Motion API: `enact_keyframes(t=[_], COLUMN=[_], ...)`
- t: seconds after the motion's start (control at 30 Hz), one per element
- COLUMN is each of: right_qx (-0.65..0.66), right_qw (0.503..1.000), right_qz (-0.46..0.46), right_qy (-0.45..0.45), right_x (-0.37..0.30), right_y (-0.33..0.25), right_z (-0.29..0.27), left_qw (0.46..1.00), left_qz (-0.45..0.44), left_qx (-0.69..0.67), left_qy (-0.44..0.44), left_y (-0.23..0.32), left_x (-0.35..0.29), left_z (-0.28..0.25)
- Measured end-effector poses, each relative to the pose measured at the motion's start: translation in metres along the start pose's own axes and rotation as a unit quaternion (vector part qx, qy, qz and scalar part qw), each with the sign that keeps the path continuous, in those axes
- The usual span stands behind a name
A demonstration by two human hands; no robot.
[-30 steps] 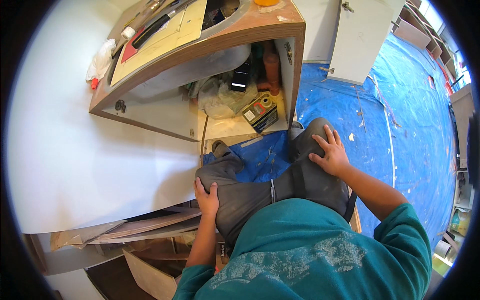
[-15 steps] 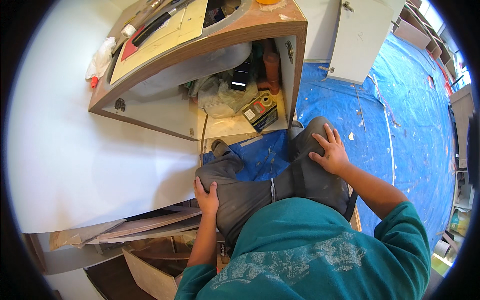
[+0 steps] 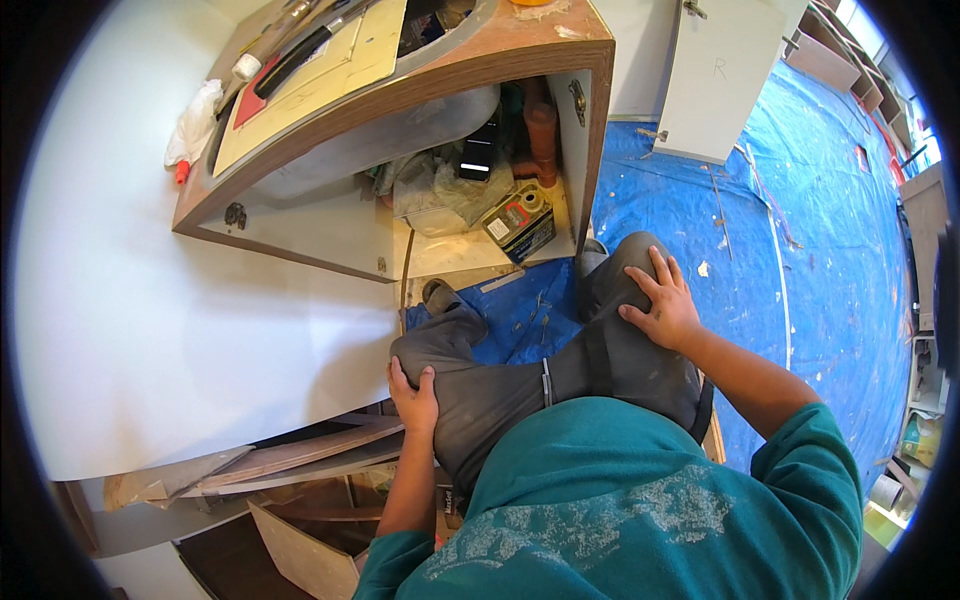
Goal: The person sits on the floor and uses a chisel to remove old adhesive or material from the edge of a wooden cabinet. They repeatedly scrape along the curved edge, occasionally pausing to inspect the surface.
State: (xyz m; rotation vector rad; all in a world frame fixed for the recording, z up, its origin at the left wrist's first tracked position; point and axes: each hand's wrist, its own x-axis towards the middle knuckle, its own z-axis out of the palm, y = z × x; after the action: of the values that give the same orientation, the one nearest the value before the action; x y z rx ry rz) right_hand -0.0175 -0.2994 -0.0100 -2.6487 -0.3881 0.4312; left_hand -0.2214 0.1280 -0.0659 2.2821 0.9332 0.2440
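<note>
My left hand [image 3: 414, 400] rests on my left knee, its thumb apart from the fingers and nothing in its grasp. On my right knee lies my right hand [image 3: 662, 306], palm down with the fingers spread. Both knees are in grey trousers [image 3: 480, 400]. In front of me stands an open cabinet [image 3: 592, 160] with a wooden edge. Inside it, a dark phone [image 3: 479, 160] with a lit patch leans on crumpled pale plastic [image 3: 440, 195]. A black and yellow box [image 3: 522, 228] sits near the cabinet's front, beside an orange pipe [image 3: 541, 140].
A black-handled tool [image 3: 292, 62] lies on a yellowish board [image 3: 345, 85] on the cabinet top. Blue sheeting [image 3: 830, 240] covers the floor at right, where a white panel [image 3: 715, 80] stands. Curved wooden boards [image 3: 290, 455] and a wooden box [image 3: 300, 550] are at lower left.
The view has shifted very slightly, so the cabinet appears a little farther left. Both hands stay on the knees.
</note>
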Motion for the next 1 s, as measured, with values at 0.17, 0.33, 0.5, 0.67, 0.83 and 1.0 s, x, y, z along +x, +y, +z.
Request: enact_keyframes(t=[0.17,0.33,0.5,0.67,0.83,1.0], right_qx=[-0.002,-0.002,-0.002,-0.005,-0.001,-0.006], right_qw=[1.000,1.000,1.000,1.000,1.000,1.000], right_qz=[-0.003,-0.002,-0.003,0.002,0.003,-0.002], right_qy=[0.004,0.004,0.003,-0.001,-0.002,-0.001], right_x=[0.0006,0.0001,-0.0003,-0.0009,-0.0015,-0.0009], right_y=[0.0034,0.0015,0.0014,-0.0007,-0.0011,0.0009], right_z=[0.0020,0.0005,0.0003,-0.0015,-0.0017,0.0003], left_qw=[1.000,1.000,1.000,1.000,1.000,1.000], left_qz=[0.003,0.000,-0.004,0.002,0.004,0.001], left_qx=[0.000,0.000,-0.006,-0.007,-0.005,-0.009], left_qy=[0.000,0.000,-0.002,-0.003,0.001,-0.001], left_y=[-0.0016,-0.0005,0.0010,-0.0006,-0.0046,-0.0005], left_x=[0.0005,0.0005,0.0004,0.0007,0.0012,0.0011], left_z=[0.0021,0.0010,0.0004,-0.0005,0.0009,0.0001])
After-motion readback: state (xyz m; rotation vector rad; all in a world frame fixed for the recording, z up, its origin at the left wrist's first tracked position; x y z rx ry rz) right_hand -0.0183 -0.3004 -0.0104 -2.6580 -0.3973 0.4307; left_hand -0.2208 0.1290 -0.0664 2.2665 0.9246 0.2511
